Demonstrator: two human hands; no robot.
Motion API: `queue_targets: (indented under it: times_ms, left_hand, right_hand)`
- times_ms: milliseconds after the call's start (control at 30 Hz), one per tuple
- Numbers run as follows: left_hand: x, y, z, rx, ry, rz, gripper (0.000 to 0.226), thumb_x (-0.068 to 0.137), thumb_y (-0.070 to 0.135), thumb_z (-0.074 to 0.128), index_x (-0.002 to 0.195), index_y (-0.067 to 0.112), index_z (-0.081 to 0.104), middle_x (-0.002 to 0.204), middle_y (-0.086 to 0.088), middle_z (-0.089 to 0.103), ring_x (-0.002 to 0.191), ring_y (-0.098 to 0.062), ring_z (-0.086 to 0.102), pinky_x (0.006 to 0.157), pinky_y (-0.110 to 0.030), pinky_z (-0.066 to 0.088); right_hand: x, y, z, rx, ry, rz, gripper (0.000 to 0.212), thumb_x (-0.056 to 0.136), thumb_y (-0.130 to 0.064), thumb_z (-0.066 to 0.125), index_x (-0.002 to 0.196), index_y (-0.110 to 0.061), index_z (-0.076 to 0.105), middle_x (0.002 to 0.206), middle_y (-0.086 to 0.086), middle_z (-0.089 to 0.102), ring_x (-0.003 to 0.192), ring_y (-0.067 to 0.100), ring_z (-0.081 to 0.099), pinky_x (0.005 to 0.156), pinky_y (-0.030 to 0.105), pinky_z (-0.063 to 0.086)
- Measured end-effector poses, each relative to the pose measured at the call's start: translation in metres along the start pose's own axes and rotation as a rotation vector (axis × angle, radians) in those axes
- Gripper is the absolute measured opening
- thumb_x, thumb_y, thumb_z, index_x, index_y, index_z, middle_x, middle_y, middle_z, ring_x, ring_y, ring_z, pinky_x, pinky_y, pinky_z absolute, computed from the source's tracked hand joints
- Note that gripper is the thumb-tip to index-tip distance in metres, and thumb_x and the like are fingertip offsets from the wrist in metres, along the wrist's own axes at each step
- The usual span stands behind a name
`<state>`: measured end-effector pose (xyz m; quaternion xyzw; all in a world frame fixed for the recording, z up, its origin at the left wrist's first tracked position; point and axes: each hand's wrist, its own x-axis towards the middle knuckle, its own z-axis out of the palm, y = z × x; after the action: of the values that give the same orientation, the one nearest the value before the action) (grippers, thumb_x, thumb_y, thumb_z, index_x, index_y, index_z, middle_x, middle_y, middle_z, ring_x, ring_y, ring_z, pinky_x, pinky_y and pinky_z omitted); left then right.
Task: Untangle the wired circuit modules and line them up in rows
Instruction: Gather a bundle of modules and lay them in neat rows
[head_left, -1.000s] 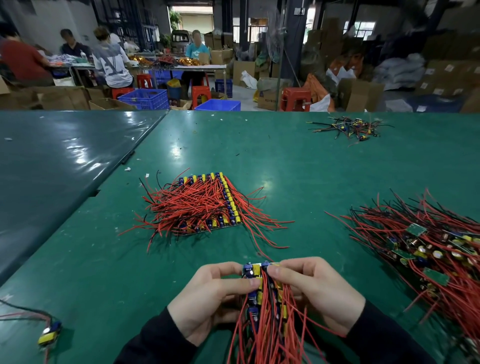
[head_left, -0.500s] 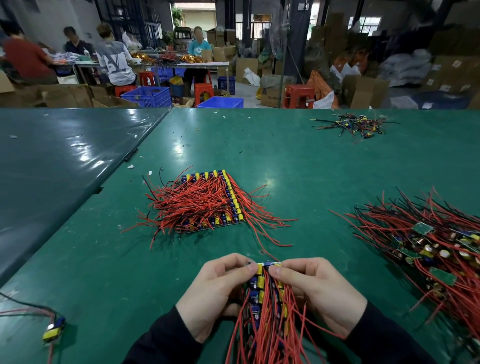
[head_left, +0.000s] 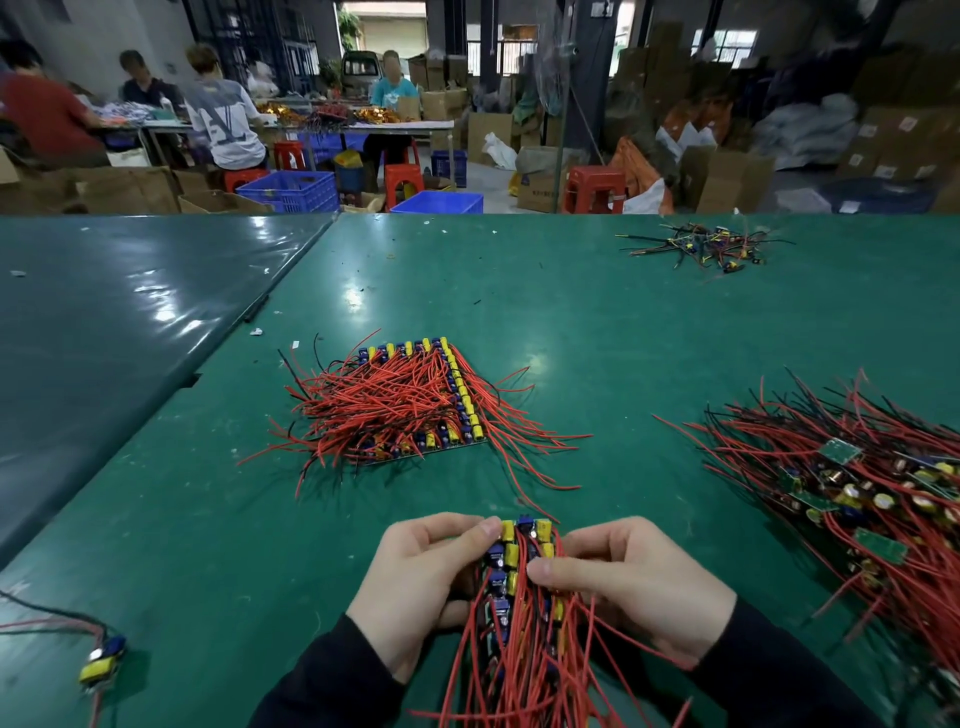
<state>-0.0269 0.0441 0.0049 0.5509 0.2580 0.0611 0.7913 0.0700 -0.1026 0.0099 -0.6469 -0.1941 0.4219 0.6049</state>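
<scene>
Both hands have slid nearer along the held row since 0.5 s ago; right thumb now sits further down the wires, row's far end more exposed. Left hand (head_left: 421, 582) pinches the left edge of the row of modules (head_left: 519, 566), right hand (head_left: 628, 587) pinches the right edge w/ thumb pressed on the red wires (head_left: 519, 670). Row sits near-centre on the tabletop (head_left: 208, 519), between both grips. Finished block (head_left: 410, 400) lies farther off, tangled pile (head_left: 857, 499) at right.

Risks, as I judge: uneven squeeze could buckle the row, modules pop out of line; trailing wires may snag & drag neighbours; loose ends could catch the pile at right when the row gets moved to the block.
</scene>
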Motion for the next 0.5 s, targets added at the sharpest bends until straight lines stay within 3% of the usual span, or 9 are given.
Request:
queue_targets:
  times_ms: [100, 233, 333, 500]
  left_hand:
    - [-0.0020, 0.0014, 0.0015, -0.035, -0.035, -0.073, 0.050, 0.061, 0.024, 0.075, 0.098, -0.008, 0.066, 0.091, -0.026, 0.070, 0.070, -0.027, 0.068, 0.057, -0.031, 0.058]
    - [-0.0046, 0.0039, -0.0001, -0.005, -0.122, -0.140, 0.046, 0.058, 0.021, 0.077, 0.092, -0.009, 0.068, 0.092, -0.025, 0.070, 0.065, -0.023, 0.067, 0.054, -0.025, 0.055]
    - [-0.0034, 0.0044, -0.0039, 0.026, -0.158, -0.158, 0.044, 0.061, 0.015, 0.076, 0.095, -0.011, 0.066, 0.095, -0.027, 0.068, 0.068, -0.024, 0.065, 0.058, -0.027, 0.056]
    - [-0.0048, 0.0042, -0.0045, 0.037, -0.186, -0.185, 0.045, 0.069, 0.014, 0.068, 0.103, -0.015, 0.061, 0.096, -0.027, 0.067, 0.070, -0.024, 0.065, 0.063, -0.030, 0.058]
  right_hand:
    - [0.0009, 0.0014, -0.0011, 0.036, 0.021, 0.004, 0.050, 0.053, -0.030, 0.082, 0.082, 0.009, 0.070, 0.086, 0.027, 0.063, 0.078, 0.032, 0.050, 0.073, 0.041, 0.038]
    - [0.0018, 0.0024, -0.0022, 0.124, 0.031, -0.014, 0.042, 0.061, -0.022, 0.075, 0.086, 0.011, 0.069, 0.089, 0.028, 0.069, 0.066, 0.025, 0.064, 0.066, 0.028, 0.053]
    - [0.0021, 0.0038, -0.0025, 0.154, 0.015, -0.024, 0.032, 0.065, -0.016, 0.071, 0.083, 0.010, 0.068, 0.085, 0.026, 0.069, 0.065, 0.024, 0.065, 0.066, 0.029, 0.054]
    - [0.0038, 0.0048, -0.0035, 0.146, 0.021, -0.019, 0.031, 0.065, -0.016, 0.072, 0.082, 0.010, 0.067, 0.085, 0.028, 0.066, 0.071, 0.027, 0.061, 0.071, 0.034, 0.050]
